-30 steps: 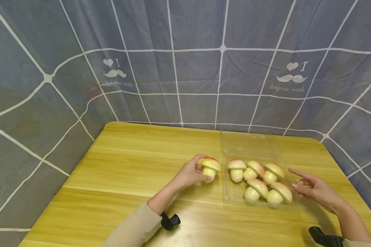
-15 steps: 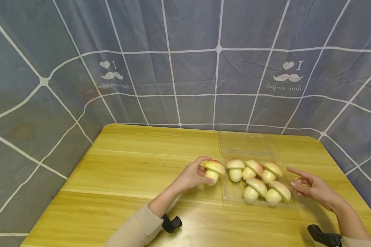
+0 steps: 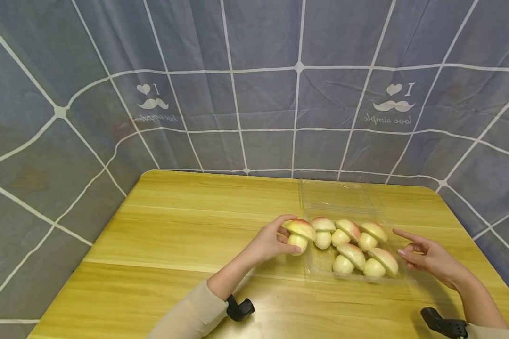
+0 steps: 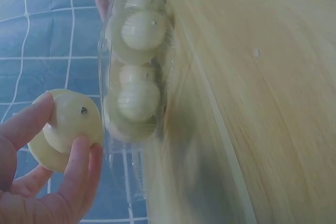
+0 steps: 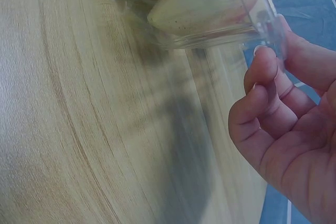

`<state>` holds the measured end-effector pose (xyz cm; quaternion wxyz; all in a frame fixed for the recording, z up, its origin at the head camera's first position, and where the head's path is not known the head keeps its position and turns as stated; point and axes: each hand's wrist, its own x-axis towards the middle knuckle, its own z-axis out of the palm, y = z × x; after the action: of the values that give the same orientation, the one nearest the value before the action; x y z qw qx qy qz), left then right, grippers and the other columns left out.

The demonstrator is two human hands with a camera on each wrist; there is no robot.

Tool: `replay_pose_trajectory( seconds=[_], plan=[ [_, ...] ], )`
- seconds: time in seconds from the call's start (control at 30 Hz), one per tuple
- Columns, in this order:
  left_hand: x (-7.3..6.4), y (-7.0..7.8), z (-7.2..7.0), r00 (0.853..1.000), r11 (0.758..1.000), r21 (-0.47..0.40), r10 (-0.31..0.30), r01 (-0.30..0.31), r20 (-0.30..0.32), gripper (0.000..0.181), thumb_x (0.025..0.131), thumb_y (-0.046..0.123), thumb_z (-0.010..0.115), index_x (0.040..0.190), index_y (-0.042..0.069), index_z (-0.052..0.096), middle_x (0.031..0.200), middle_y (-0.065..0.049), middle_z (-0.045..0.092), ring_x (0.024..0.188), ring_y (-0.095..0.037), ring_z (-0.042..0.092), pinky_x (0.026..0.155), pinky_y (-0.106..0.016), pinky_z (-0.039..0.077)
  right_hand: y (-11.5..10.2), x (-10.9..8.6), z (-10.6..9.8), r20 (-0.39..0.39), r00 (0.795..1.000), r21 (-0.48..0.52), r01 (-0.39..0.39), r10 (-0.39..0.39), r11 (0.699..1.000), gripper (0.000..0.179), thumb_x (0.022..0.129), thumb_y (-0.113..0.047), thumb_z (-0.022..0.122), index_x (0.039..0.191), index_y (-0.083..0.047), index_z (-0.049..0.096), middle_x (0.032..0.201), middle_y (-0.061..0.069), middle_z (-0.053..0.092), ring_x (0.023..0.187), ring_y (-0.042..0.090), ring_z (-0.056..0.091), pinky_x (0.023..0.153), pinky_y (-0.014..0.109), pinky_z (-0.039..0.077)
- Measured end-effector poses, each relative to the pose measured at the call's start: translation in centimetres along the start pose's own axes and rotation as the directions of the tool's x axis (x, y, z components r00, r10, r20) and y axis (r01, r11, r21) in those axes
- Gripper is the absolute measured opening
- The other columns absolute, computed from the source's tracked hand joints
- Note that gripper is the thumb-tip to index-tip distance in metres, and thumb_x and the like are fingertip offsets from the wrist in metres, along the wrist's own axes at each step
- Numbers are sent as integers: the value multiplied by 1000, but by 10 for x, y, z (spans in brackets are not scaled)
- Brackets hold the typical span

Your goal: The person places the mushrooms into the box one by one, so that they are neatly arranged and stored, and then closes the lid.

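My left hand (image 3: 268, 242) holds an artificial mushroom (image 3: 302, 229) with a yellow-red cap and a pale stem. In the left wrist view, thumb and fingers grip this mushroom (image 4: 79, 121) beside the wall of a clear plastic box (image 4: 104, 66). In the head view it overlaps the left edge of the open box (image 3: 321, 263), where several similar mushrooms (image 3: 350, 257) lie in two rows. At the box's right side is my right hand (image 3: 434, 259). Its fingertips (image 5: 265, 64) pinch the box rim in the right wrist view.
The hinged clear lid (image 3: 337, 194) lies folded back behind the box on the wooden table (image 3: 186, 226). A grey curtain (image 3: 267, 99) with white lines hangs behind the table. Black wrist mounts (image 3: 239, 308) sit on both forearms.
My left hand has carried the mushroom rightward, from beside the box to over its left edge. The right hand stays at the box's right side. The head view has shifted slightly.
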<state>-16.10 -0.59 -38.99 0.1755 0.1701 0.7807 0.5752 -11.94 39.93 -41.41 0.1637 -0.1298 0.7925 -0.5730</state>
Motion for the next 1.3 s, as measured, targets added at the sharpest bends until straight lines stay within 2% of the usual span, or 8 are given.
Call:
replay_pose_trajectory(
  seconds=[0.2, 0.53, 1.0, 1.17, 1.3],
  plan=[
    [1, 0, 6, 1000, 1000, -15, 3, -3, 19, 70, 73, 8, 79, 135, 16, 46, 100, -10, 56, 87, -24, 61, 68, -31, 51, 0, 0, 1, 6, 1000, 15, -10, 10, 1000, 57, 96, -2, 48, 136, -42, 39, 87, 2, 60, 67, 8, 57, 60, 28, 51],
    [4, 3, 18, 999, 1000, -22, 8, -7, 41, 71, 71, 10, 81, 133, 17, 47, 94, -5, 56, 79, -14, 60, 65, -26, 50, 1, -1, 2, -8, 1000, 6, -11, 11, 1000, 57, 96, -3, 49, 136, -42, 40, 86, 2, 60, 67, 7, 57, 58, 26, 50],
    [9, 4, 30, 996, 999, -35, 10, -7, 90, 68, 71, 10, 81, 131, 12, 50, 87, -4, 57, 74, -11, 61, 63, -24, 50, 3, -2, 3, -4, 1000, 32, -22, 22, 999, 56, 96, -3, 49, 133, -44, 42, 87, 1, 60, 68, 7, 57, 61, 27, 51],
    [12, 5, 34, 995, 1000, -12, 16, -15, 102, 67, 70, 11, 82, 129, 11, 51, 84, -2, 59, 72, -9, 60, 62, -23, 49, 3, -2, 2, -10, 1000, 12, -24, 24, 1000, 56, 96, -4, 49, 134, -44, 41, 87, 3, 60, 67, 8, 57, 59, 26, 50],
    [16, 7, 36, 994, 998, 52, 30, -35, 101, 66, 69, 13, 83, 127, 11, 52, 82, 0, 60, 71, -7, 59, 63, -21, 49, 2, 0, 1, -11, 1000, 9, -14, 14, 1000, 56, 96, -3, 48, 135, -43, 41, 87, 3, 60, 67, 8, 57, 59, 27, 50]
  ],
)
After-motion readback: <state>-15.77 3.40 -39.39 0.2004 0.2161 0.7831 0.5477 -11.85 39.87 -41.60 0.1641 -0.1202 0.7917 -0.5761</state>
